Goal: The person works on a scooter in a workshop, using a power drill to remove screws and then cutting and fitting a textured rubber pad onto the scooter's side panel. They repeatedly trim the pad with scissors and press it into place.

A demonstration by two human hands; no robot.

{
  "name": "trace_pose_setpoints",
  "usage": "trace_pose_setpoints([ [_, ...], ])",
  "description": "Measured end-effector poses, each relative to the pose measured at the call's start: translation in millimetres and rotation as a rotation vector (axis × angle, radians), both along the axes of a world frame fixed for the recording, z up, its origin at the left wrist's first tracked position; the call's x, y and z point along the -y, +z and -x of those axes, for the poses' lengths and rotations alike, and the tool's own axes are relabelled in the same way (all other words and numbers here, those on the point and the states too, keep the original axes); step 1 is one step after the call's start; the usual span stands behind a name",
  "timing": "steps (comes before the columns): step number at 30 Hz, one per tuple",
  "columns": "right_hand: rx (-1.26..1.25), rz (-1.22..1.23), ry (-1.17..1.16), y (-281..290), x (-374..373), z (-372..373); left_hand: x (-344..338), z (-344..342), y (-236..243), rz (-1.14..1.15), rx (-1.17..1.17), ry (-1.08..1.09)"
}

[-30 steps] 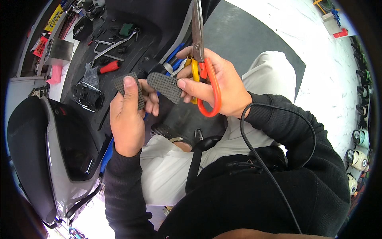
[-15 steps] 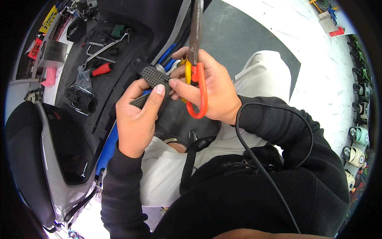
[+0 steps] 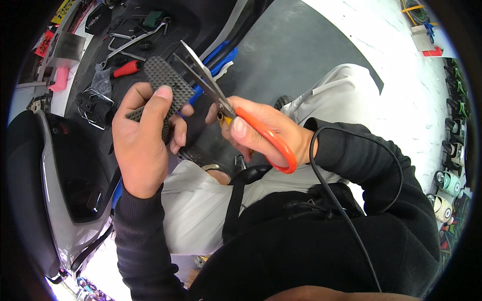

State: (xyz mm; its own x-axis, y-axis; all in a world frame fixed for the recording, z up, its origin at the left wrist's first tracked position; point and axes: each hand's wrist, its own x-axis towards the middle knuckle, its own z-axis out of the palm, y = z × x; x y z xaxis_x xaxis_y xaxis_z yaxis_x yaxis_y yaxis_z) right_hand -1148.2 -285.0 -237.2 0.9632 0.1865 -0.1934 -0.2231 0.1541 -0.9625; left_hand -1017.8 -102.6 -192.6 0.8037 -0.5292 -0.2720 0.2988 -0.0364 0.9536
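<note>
Between the thumb and fingers of my left hand [image 3: 143,145] is a dark textured rubber pad [image 3: 163,80], studded all over, its rounded end pointing away from me. A further strip of the same material shows under the thumb. My right hand [image 3: 268,130] grips scissors [image 3: 271,140] with an orange-red handle, my thumb at the loop; a bit of yellow shows below the pivot. The metal blades are spread apart and point up and to the left, close to the pad's right edge. Whether a blade touches the pad I cannot tell.
Wrenches [image 3: 133,45], a red-handled screwdriver [image 3: 126,69] and a clear plastic bag [image 3: 102,80] lie on the dark footboard at left. A scooter seat [image 3: 22,185] stands nearer. Blue-handled pliers or a similar tool [image 3: 221,55] lie beyond the scissors. A black cable [image 3: 326,185] loops by my right forearm.
The scissors have swung from pointing straight away to pointing left toward the pad, and their blades have parted. My left hand has shifted left with the pad, away from my right fingers.
</note>
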Motion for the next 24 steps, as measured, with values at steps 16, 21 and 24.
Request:
trace_pose_setpoints([
  [16, 0.055, -0.020, 0.025, -2.1, -5.5, 0.5, 2.2, 2.0, -2.0, 0.130, 0.023, -0.024],
  [21, 0.031, -0.002, 0.049, -0.4, -2.6, 0.9, 1.4, 1.1, -0.5, 0.127, 0.034, -0.038],
  [24, 0.035, -0.009, 0.037, 0.1, -4.2, 0.0, 0.9, 1.4, -0.3, 0.122, 0.037, -0.033],
])
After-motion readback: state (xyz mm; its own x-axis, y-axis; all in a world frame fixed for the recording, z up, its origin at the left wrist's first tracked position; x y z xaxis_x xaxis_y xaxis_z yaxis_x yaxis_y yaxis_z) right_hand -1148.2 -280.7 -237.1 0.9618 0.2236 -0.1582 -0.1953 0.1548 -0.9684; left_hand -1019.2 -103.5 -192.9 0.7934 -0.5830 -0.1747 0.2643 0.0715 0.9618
